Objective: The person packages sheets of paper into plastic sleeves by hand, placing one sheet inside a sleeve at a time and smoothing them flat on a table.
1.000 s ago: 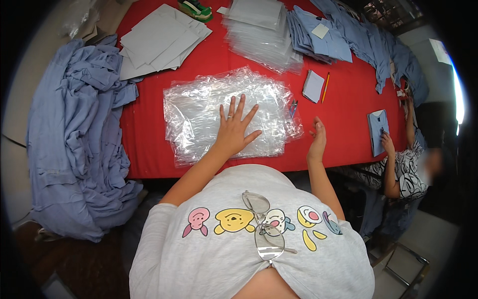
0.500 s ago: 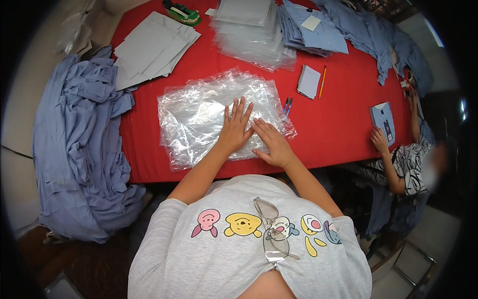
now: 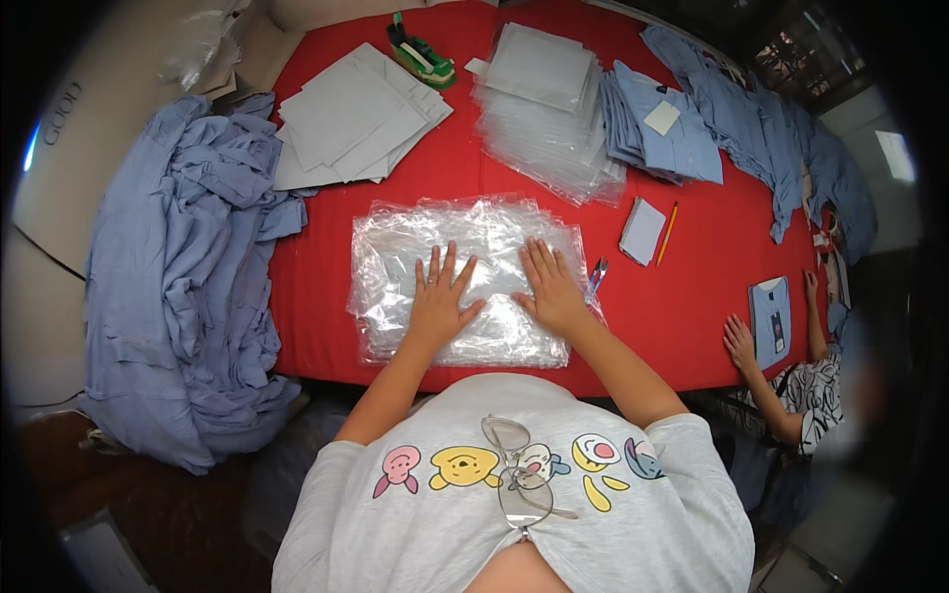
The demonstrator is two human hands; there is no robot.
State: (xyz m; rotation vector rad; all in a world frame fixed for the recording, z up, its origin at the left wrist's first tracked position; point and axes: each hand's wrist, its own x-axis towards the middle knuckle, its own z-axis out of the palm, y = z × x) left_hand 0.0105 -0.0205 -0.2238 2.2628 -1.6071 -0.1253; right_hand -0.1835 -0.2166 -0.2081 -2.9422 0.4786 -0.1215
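Observation:
A stack of clear plastic bags (image 3: 395,252) lies in front of me on the red-covered table. My left hand (image 3: 441,299) rests flat on the bags, fingers spread, a ring on one finger. Farther right, my right hand (image 3: 554,295) also presses flat on them with its fingers stretched out. Neither hand holds anything. Just past the right edge of the bags is a pair of small blue thread snips (image 3: 598,274), its lower part hard to make out against the plastic.
Blue garments (image 3: 178,277) hang over the left edge. Farther back are grey-white sheets (image 3: 346,114), a green tape dispenser (image 3: 422,59), packed clear bags (image 3: 544,109) and folded blue shirts (image 3: 682,143). A notebook (image 3: 643,232) and pencil (image 3: 667,233) lie right. A co-worker's hand (image 3: 738,343) touches a folded shirt (image 3: 770,321).
My hands have moved apart, the left toward the left side of the bags and the right toward the right. The bag stack looks squarer. The view has shifted, and the co-worker's shirt now lies flatter.

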